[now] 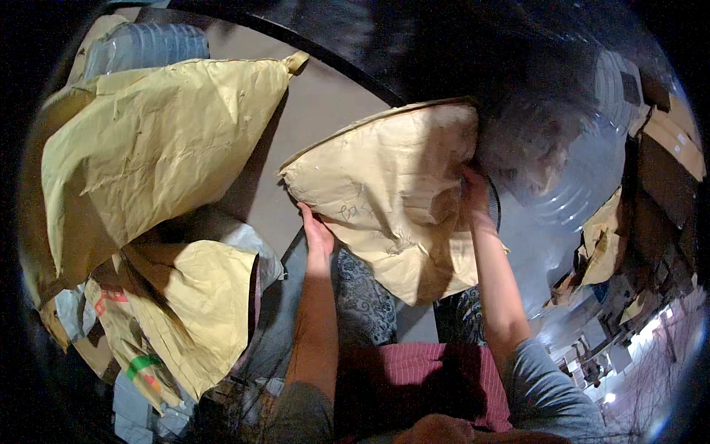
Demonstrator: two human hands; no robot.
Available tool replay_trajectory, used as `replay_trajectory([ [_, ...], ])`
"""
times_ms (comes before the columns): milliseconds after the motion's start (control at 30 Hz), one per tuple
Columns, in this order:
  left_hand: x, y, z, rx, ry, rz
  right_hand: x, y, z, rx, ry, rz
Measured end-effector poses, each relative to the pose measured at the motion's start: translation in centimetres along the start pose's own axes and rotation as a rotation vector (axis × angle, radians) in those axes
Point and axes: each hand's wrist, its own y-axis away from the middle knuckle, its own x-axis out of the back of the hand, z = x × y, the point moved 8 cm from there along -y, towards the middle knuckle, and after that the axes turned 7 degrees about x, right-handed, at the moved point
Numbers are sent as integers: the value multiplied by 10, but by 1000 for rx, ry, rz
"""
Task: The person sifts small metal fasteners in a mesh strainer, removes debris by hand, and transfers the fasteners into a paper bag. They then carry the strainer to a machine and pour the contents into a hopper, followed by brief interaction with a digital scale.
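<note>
A creased tan paper sack (399,192), with faint handwriting on its face, spreads out in front of me. My left hand (318,235) is at its lower left edge, thumb up along the border and the other fingers partly hidden by the paper. At the right edge, my right hand (475,194) grips the same sack, largely in shadow. To the left lies a large yellow paper sack (155,148) with a twisted corner. Below that is another yellow paper sack (200,288), crumpled and open at one side.
A clear plastic water jug (151,46) lies at the upper left. More clear plastic containers (569,163) stand at the right, beside cardboard boxes (669,140) and torn brown paper (603,240). A dark curved edge (325,48) crosses the top. A printed bag (137,355) rests at lower left.
</note>
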Motion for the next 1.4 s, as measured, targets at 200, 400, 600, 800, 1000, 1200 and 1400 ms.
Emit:
replay_trajectory([
  [200, 12, -18, -26, 219, 173, 37, -54, 22, -48, -78, -111, 185],
  [400, -9, 5, -24, 191, 286, -21, -49, 4, -49, 209, 326, 211],
  [600, -8, 31, -35, 262, 334, -51, -42, 13, -75, 110, 802, 406],
  [800, 8, 59, 59, 36, -1169, 135, -55, 64, -60, 43, 585, 367],
  [1000, -278, 112, 102, -1003, -1390, -131, -48, 55, -26, -49, 452, 360],
  [1200, -436, 28, 22, -1413, -1823, -98, -55, -27, 2, 280, 1140, -8],
  [1400, -428, 29, 38, -1316, -1591, -416, -81, -5, -33, 203, 1157, -165],
])
